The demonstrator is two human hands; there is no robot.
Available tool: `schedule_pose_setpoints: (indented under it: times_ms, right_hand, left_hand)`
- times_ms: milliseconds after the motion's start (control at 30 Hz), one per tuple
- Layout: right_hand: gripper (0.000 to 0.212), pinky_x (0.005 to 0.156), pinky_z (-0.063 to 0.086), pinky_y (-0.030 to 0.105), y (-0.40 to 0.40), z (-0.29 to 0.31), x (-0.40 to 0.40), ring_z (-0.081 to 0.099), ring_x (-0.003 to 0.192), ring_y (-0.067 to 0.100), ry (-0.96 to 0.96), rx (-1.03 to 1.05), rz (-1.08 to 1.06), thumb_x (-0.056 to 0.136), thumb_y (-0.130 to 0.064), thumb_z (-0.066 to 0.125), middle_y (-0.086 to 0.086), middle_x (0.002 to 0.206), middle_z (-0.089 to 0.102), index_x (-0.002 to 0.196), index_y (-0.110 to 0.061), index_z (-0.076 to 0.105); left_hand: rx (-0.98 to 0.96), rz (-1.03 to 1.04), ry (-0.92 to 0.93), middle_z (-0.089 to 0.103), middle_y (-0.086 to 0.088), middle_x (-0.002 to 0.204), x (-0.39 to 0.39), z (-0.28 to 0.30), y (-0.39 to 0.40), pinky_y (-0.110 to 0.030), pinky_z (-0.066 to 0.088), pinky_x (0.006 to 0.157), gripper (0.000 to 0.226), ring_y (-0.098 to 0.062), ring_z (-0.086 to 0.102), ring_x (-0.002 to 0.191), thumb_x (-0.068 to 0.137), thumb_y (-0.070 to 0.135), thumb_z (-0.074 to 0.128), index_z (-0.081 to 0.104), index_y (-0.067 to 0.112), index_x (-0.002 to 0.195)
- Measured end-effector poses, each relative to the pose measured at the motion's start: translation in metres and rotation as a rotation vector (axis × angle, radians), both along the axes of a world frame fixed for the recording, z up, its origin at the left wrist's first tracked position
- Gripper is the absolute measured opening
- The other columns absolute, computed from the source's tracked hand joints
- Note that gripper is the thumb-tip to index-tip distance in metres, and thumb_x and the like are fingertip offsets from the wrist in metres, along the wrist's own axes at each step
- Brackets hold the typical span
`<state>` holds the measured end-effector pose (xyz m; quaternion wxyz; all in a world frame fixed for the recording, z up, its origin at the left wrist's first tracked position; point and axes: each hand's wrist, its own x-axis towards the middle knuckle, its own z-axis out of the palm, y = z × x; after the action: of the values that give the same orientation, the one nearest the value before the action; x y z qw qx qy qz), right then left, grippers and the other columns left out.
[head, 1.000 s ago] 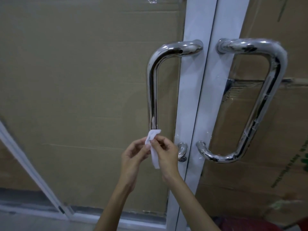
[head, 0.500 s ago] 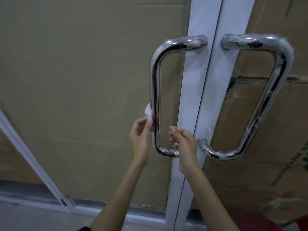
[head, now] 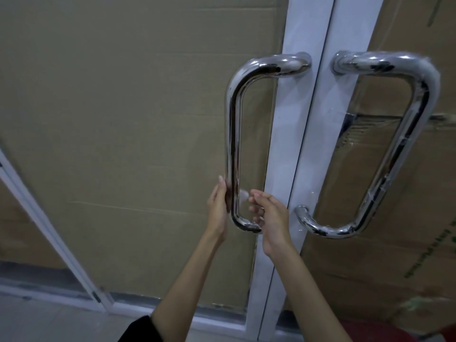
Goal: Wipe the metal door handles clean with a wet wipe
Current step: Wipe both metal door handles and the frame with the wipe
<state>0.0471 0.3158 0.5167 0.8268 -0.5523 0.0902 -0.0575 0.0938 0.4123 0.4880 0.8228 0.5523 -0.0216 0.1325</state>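
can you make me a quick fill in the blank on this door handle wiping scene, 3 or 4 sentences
1. Both hands are working at the lower part of the ____ door handle.
2. The left hand touches the outer side of that handle's ____ bar.
3. The white wet wipe shows between the bar and the ____ hand.
4. The right door handle has ____ hands on it.

Missing words: left; vertical; right; no
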Motion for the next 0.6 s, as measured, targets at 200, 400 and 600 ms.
schedule_pose_setpoints:
  times_ms: [200, 400, 600]
  right_hand:
    - [0.017, 0.05, 0.035, 0.016, -0.004, 0.004, 0.001, 0.053, 0.061, 0.005, -0.002, -0.005, 0.006, 0.09, -0.006, 0.054, -0.004, 0.076, 0.064, 0.089, -0.016, 0.068]
    - [0.017, 0.055, 0.036, 0.019, -0.012, 0.004, 0.002, 0.053, 0.064, 0.006, 0.003, -0.017, 0.002, 0.091, -0.006, 0.054, -0.005, 0.077, 0.064, 0.089, -0.016, 0.068]
    - [0.017, 0.056, 0.036, 0.02, -0.011, 0.003, 0.006, 0.053, 0.065, 0.006, 0.016, -0.039, -0.006, 0.091, -0.008, 0.054, -0.005, 0.078, 0.063, 0.09, -0.017, 0.068]
  left_hand:
    - [0.031, -0.156, -0.047, 0.071, -0.016, 0.076, 0.007, 0.015, 0.021, -0.023, 0.041, 0.056, 0.031, -0.019, 0.061, 0.065, 0.099, 0.034, 0.04, 0.059, 0.011, 0.091]
    - [-0.269, -0.011, 0.002, 0.066, -0.002, 0.077, 0.002, -0.02, 0.014, -0.022, 0.045, 0.061, 0.024, -0.011, 0.061, 0.067, 0.087, 0.001, 0.058, 0.068, 0.018, 0.074]
    - [-0.043, 0.111, -0.13, 0.068, 0.012, 0.071, -0.003, 0.005, 0.008, -0.016, 0.046, 0.062, 0.018, -0.001, 0.058, 0.065, 0.078, -0.008, 0.066, 0.066, 0.01, 0.076]
